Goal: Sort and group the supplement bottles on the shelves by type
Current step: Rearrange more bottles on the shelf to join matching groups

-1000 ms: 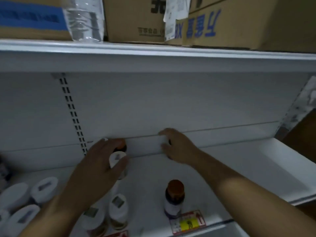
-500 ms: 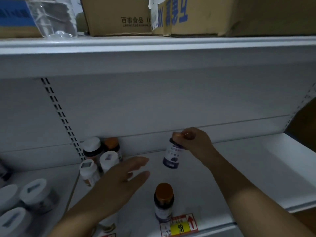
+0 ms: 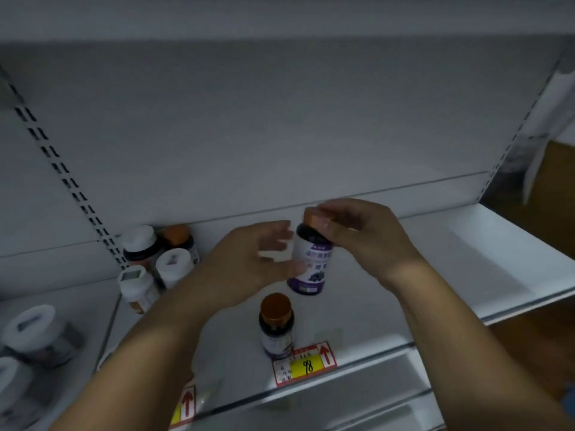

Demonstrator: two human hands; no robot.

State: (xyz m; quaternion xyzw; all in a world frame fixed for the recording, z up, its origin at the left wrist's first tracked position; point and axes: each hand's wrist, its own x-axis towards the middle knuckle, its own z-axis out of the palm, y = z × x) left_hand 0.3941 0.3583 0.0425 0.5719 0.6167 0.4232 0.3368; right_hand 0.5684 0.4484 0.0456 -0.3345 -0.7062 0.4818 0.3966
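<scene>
Two hands on raised bottle [image 3: 311,259]: right hand [image 3: 364,234] pinches cap, left hand [image 3: 249,259] half-open beside label; matching bottle [image 3: 276,325] stands just nearer, upright.

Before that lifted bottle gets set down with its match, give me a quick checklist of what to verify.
1. Hold secure: right hand has its grip on the orange cap of the purple-labelled dark bottle: ok.
2. Left hand steadying: at the bottle's side, contact unclear: cannot tell.
3. Matching type located: orange-capped dark bottle standing near the shelf's front edge looks the same: ok.
4. Free space beside it on the white shelf: ok.
5. Label of the standing bottle legible enough to confirm the type: blurred: cannot tell.
6. Mixed white-capped and orange-capped bottles at the back left: unsorted: not ok.
</scene>
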